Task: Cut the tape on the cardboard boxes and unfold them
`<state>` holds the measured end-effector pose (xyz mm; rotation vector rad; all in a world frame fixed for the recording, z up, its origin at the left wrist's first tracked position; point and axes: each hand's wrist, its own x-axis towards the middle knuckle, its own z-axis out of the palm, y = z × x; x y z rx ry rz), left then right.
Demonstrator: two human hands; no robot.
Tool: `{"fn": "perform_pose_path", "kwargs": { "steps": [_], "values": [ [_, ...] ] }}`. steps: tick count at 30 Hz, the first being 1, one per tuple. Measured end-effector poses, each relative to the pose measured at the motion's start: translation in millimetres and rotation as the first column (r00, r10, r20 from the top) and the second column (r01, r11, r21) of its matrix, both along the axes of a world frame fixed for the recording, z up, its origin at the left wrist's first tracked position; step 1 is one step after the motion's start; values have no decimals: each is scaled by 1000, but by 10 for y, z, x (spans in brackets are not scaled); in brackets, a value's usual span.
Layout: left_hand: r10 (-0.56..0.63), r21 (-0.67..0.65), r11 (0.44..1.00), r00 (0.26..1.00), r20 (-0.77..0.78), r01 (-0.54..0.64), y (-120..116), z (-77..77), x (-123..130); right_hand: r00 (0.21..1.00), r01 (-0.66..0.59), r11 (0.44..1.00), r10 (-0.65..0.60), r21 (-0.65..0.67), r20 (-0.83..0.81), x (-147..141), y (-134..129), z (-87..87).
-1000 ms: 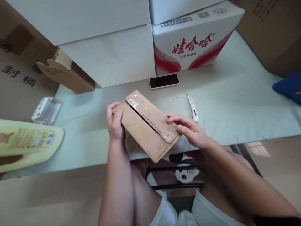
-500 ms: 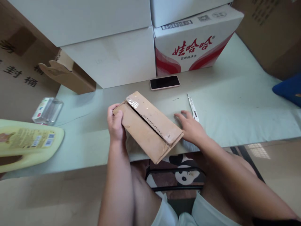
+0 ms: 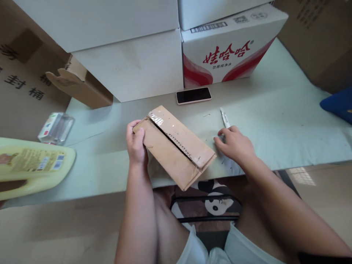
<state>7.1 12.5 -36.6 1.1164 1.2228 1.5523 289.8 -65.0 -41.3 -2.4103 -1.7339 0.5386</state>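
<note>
Box [image 3: 162,157] sits askew at the near edge of the table [image 3: 277,135], slit face up, prob. so the seam's in plain view; can't tell if its underside touches the cloth. L hand [image 3: 136,146] is closed on the far-L end, thumb on top, fingers mostly hidden underneath, which steadies it w/o covering the slit & leaves the other hand free. R hand [image 3: 238,145] is off the box, fingers part-curled over the cutter's [image 3: 224,118] near end; can't tell if they've got hold. Cutter's tip points away, prob. safer for fingers. Phone [image 3: 194,95] lies back nr the cartons [image 3: 137,69], presumably for elbow rm.
</note>
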Motion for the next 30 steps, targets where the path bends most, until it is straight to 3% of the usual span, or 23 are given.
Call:
{"fn": "perform_pose_path", "kwargs": {
  "steps": [7, 13, 16, 18, 20, 23, 26, 30],
  "values": [
    [-3, -10, 1000, 1000, -3, 3, -9, 7, 5, 993, 104, 989, -109, 103, 45, 55, -7, 47],
    [6, 1, 1000, 1000, 18, -6, 7, -15, -2, 997, -72, 997, 72, -15, 34, 86, 46, -50],
    [8, 3, 1000, 1000, 24, -8, 27, -32, -10, 983, -167, 986, 168, 20, -76, 29, 56, -63],
    [10, 5, 1000, 1000, 20, -10, 36, -37, -15, 943, -162, 983, 181, 91, -280, -9, 46, -44],
    [15, 5, 1000, 1000, 11, -15, 39, -31, -12, 820, -81, 986, 148, 143, -552, -34, 26, -11],
    [42, 3, 999, 999, -8, -42, 34, 2, 18, 515, 62, 983, 115, 171, -849, -45, -8, 33],
    [101, -6, 995, 995, -24, -101, 27, 55, 78, 277, 126, 967, 180, 221, -944, -27, -34, 43],
    [162, 5, 987, 987, -14, -162, 39, 95, 154, 112, 137, 926, 337, 350, -935, 19, -74, 39]
  ]
}}
